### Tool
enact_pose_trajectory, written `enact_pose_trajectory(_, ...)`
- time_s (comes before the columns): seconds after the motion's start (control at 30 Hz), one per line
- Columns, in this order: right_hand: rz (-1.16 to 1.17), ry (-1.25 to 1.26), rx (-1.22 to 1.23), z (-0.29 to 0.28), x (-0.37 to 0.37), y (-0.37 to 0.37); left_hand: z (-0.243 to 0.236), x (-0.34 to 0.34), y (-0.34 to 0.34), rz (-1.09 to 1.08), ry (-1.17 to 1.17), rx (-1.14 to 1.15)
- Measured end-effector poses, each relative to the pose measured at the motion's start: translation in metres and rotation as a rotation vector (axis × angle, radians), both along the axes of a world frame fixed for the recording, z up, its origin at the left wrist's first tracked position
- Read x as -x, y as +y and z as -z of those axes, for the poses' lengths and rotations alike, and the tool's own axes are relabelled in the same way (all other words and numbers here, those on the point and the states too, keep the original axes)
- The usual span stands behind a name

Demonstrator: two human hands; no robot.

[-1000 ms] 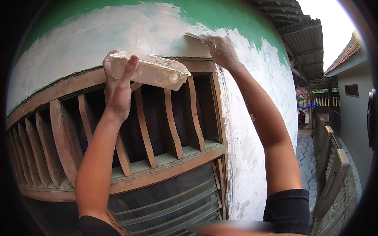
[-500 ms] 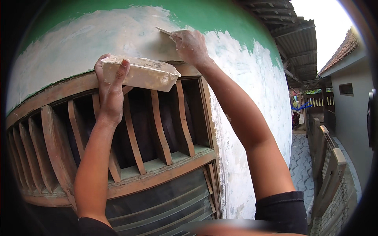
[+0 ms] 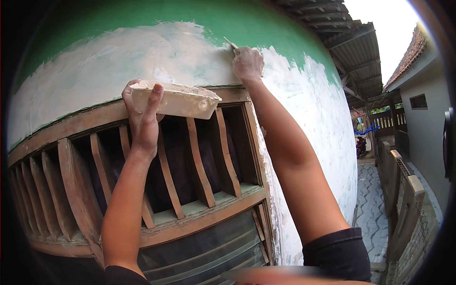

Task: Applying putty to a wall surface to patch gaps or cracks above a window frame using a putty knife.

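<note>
My left hand [image 3: 144,116] grips one end of a shallow, putty-smeared plastic tub [image 3: 175,102], thumb on the near side, in front of the window vent. Off-white putty coats the tub's rim and walls. Up and to the right, my right hand [image 3: 248,64] is closed round a putty knife [image 3: 230,42], whose thin blade shows edge-on against the wall. Most of its handle is hidden in my fist. Around it, pale wet-looking putty [image 3: 142,50] covers a wide band of the green painted wall [image 3: 137,12]. White dust clings to both hands.
A wooden vent frame [image 3: 204,209] with upright slats stands below the putty, above dark louvred glass [image 3: 204,242]. To the right run a paved path [image 3: 371,213] and a concrete fence [image 3: 406,199]. A corrugated roof [image 3: 356,45] overhangs at upper right.
My right hand has moved right and slightly down with the putty knife, whose blade now tilts more steeply. The tub in my left hand sits a little lower and further right in view.
</note>
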State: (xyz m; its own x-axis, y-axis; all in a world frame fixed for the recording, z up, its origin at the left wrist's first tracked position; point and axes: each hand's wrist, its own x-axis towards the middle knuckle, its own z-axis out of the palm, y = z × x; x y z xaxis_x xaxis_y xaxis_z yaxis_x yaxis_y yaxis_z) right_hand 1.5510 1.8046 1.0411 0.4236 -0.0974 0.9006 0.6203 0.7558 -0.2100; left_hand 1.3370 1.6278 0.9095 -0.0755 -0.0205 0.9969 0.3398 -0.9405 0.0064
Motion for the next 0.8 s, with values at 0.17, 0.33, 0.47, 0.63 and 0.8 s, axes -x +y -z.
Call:
enact_pose_trajectory(0.17, -0.095, -0.411, -0.230, 0.017, 0.020, -0.052, -0.002, 0.003, 0.002, -0.046, -0.034, -0.012)
enact_pose_trajectory(0.33, -0.079, -0.303, -0.245, 0.006, -0.013, -0.036, -0.002, -0.005, -0.001, 0.023, -0.092, 0.008)
enact_pose_trajectory(0.47, -0.034, -0.013, -0.122, -0.004, -0.043, 0.001, -0.002, -0.008, -0.007, 0.001, -0.089, 0.046)
enact_pose_trajectory(0.63, 0.039, 0.117, 0.169, -0.018, -0.041, 0.025, -0.001, -0.008, -0.003, 0.030, -0.057, 0.060)
enact_pose_trajectory(0.8, 0.035, -0.119, -0.028, -0.017, 0.003, -0.018, -0.004, -0.013, -0.002, 0.073, -0.121, -0.003)
